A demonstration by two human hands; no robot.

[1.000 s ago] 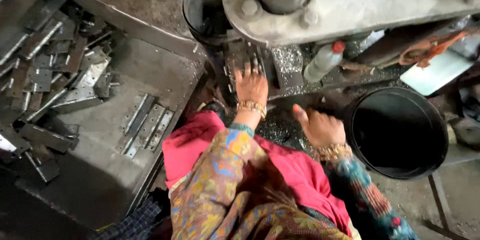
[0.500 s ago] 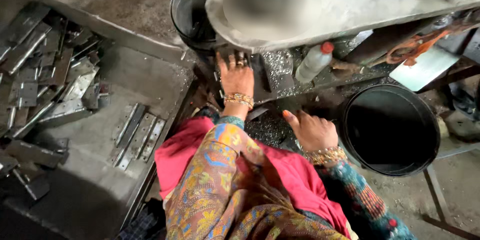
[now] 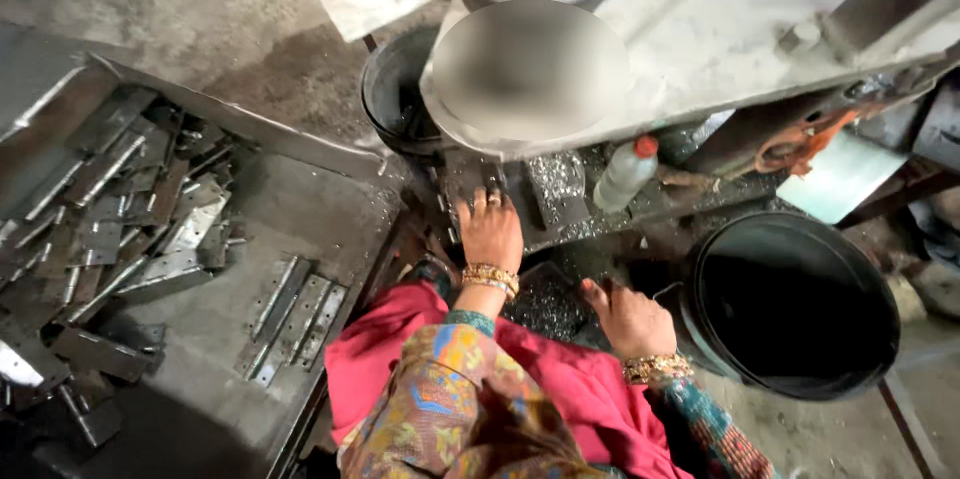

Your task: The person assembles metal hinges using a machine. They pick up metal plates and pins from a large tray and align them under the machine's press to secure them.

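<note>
Metal bed of the press (image 3: 560, 189) lies under my flat, open left hand (image 3: 490, 231); my right hand (image 3: 628, 319), loosely curled and empty, rests near the black bucket (image 3: 800, 309).

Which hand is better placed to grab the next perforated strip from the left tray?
Left, probably. The left hand lies on the press bed, nearer the perforated strips; the right hand sits by the black bucket.

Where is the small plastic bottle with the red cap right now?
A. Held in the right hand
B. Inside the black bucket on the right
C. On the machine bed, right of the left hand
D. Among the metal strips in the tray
C. The bottle lies tilted on the machine bed, right of the left hand and apart from the right hand.
</note>
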